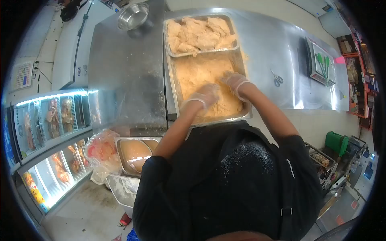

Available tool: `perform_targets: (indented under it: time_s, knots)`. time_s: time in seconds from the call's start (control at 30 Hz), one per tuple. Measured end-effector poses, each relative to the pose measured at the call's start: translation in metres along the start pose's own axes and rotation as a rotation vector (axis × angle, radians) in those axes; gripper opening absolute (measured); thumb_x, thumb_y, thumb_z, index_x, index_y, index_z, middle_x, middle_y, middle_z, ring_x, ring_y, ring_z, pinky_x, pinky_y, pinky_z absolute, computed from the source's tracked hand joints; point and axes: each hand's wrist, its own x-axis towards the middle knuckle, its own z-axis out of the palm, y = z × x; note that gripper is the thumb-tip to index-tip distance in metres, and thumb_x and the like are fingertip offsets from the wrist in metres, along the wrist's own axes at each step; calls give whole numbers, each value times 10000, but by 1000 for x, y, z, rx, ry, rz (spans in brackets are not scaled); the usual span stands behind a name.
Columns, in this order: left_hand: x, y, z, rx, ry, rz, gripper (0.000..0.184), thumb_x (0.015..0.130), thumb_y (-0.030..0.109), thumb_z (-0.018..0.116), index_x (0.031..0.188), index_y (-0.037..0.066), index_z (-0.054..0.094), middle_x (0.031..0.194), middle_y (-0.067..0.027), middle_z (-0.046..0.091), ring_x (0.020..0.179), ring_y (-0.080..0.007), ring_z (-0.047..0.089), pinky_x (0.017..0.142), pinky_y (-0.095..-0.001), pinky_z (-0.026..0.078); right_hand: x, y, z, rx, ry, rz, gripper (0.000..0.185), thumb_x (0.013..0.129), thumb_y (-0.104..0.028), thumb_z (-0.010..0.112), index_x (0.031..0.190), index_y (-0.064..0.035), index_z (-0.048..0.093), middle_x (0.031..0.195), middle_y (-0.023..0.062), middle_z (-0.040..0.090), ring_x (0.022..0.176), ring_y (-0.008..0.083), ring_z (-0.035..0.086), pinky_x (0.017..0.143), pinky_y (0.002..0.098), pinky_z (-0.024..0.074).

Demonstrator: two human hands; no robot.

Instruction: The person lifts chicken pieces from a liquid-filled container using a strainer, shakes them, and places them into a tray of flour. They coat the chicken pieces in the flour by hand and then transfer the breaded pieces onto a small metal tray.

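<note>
Both my hands, in clear plastic gloves, are in a deep metal tray (pixel 175 90) of pale orange breading flour (pixel 197 70). My left hand (pixel 207 95) is over the left-centre of the flour, its fingers smeared by motion. My right hand (pixel 235 83) reaches in from the right side, fingertips bent down into the flour. Whether either hand holds a piece beneath the flour is hidden. Across the tray's far end rests a shallower metal tray (pixel 237 42) piled with flour-coated chicken pieces (pixel 197 34).
A steel bowl (pixel 133 17) stands at the far left of the steel table (pixel 273 44). Scissors (pixel 277 78) lie to the right, and green-handled tools (pixel 323 66) rest on a scale (pixel 315 60). Lower left, a container of brownish liquid (pixel 134 154) stands beside plastic bags (pixel 105 150).
</note>
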Motion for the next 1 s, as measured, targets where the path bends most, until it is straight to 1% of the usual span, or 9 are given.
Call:
perform_targets:
  time_s: [0.1,0.3,0.4,0.5,0.57,0.6,0.77,0.9,1.0]
  knots:
    - [11,27,63,85,211,-104,748,849,460,677,1387,-21,482,1436,-250,476,1335,-323,476,1094,-416,399,2,-14,-3,122,-174,157,380,831,-46,668,1208,-83,639,1155,202,674,1102,297,664,903,397,545]
    - [13,28,36,-77,-202,-379,874,734,526,768,1347,-48,523,1362,-277,549,1274,-369,535,1047,-448,438,6,-14,0,42,-440,162,458,799,-131,725,1242,-87,618,1201,198,659,1155,312,639,923,405,533]
    - [6,6,44,-227,-132,-406,824,737,499,767,1313,-50,552,1285,-278,599,1218,-381,575,1028,-448,455,-16,-14,-18,239,-213,97,506,771,-164,750,1253,-87,618,1211,194,652,1170,329,619,961,396,509]
    - [1,1,47,-271,-74,-440,713,758,411,720,1337,26,563,1386,-251,541,1288,-338,536,1056,-421,448,-29,-13,-26,350,-93,50,537,782,-177,713,1296,-73,592,1181,243,633,1138,359,606,990,416,471]
    - [1,-6,62,-97,364,-314,640,793,405,689,1307,37,590,1374,-241,554,1276,-343,545,1053,-420,452,-29,-12,-39,419,-110,125,603,753,-217,736,1318,-71,581,1196,246,625,1154,362,594,998,419,462]
    - [-2,2,48,-97,367,-313,640,793,405,689,1307,37,590,1374,-241,554,1276,-343,545,1053,-420,452,-29,-12,-44,490,-128,199,671,724,-257,758,1340,-69,570,1210,250,617,1170,366,582,1007,423,454]
    - [-11,47,-11,-98,-108,-514,691,807,410,697,1363,34,535,1407,-217,518,1294,-342,512,1085,-416,412,-16,4,-50,590,21,310,707,748,-287,727,1378,-36,528,1281,254,594,1204,380,560,1029,402,439]
    - [9,44,36,63,14,-346,668,817,429,683,1349,45,553,1389,-201,541,1278,-336,527,1071,-423,418,1,22,-39,896,152,331,603,836,-261,657,1386,-54,523,1315,255,583,1240,374,551,1033,393,455]
    - [16,64,47,106,212,-40,655,833,458,661,1334,45,573,1354,-194,573,1278,-334,529,1077,-424,412,15,33,-7,679,177,226,612,844,-295,660,1372,-18,522,1315,258,581,1242,375,548,1030,396,451]
